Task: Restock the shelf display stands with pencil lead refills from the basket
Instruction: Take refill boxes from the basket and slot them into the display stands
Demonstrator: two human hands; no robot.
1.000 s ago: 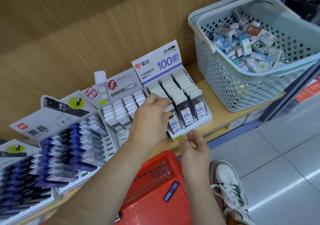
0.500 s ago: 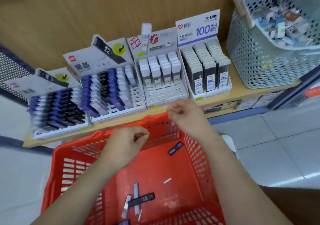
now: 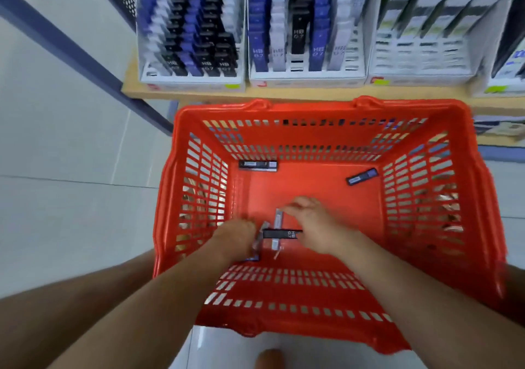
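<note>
Both my hands are down in the red basket (image 3: 312,107), which stands on the floor just near of the shelf (image 3: 284,93), so that each refill has only a short way up to the display stands (image 3: 306,76). The left grip (image 3: 238,235) and the right grip (image 3: 315,223) meet over a small crossed heap on the basket floor: a black refill (image 3: 279,233) lying left to right over a grey refill (image 3: 277,219). I work the heap from both sides because, I judge, flat cases on a smooth floor slide away from a single hand. The right grip looks open, fingers stretched leftward above the grey refill, the black one's right end touching it. The left grip is curled down at the heap's left edge, but the blur hides whether it pinches anything; I cannot tell. Two more refills lie apart at the far wall, a dark refill (image 3: 257,165) to the left and a blue-capped refill (image 3: 362,176) to the right, for later.
</note>
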